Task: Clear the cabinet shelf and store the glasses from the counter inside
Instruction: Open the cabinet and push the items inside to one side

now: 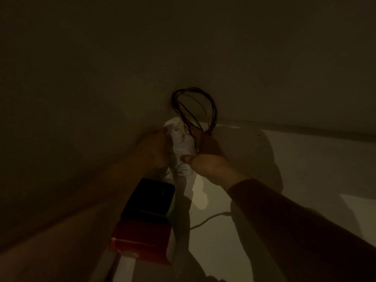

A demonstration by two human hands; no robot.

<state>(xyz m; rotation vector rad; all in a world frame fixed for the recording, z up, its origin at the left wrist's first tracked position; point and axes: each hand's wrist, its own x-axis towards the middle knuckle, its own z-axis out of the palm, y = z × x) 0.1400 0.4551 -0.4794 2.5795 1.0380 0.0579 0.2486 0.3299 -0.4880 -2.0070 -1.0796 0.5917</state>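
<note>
A white plastic pump bottle (pixel 181 147) stands far back on the pale cabinet shelf (pixel 305 180), near the shelf's back edge and beside its left wall. The left hand (pixel 151 150) is at the bottle's left side, the right hand (pixel 207 159) at its right, thumb touching the bottle's front. A whisk with coloured wire loops (pixel 194 107) rises behind the bottle, above the right hand. In front of the bottle, along the left wall, lies a black rectangular box (pixel 150 197); a red rectangular box (pixel 142 239) lies in front of that. A thin cord (pixel 207 219) runs on the shelf right of the boxes.

White pump bottle (pixel 181 147) — upright (dimly lit) — on the pale shelf (pixel 305 169), at its back.
</note>
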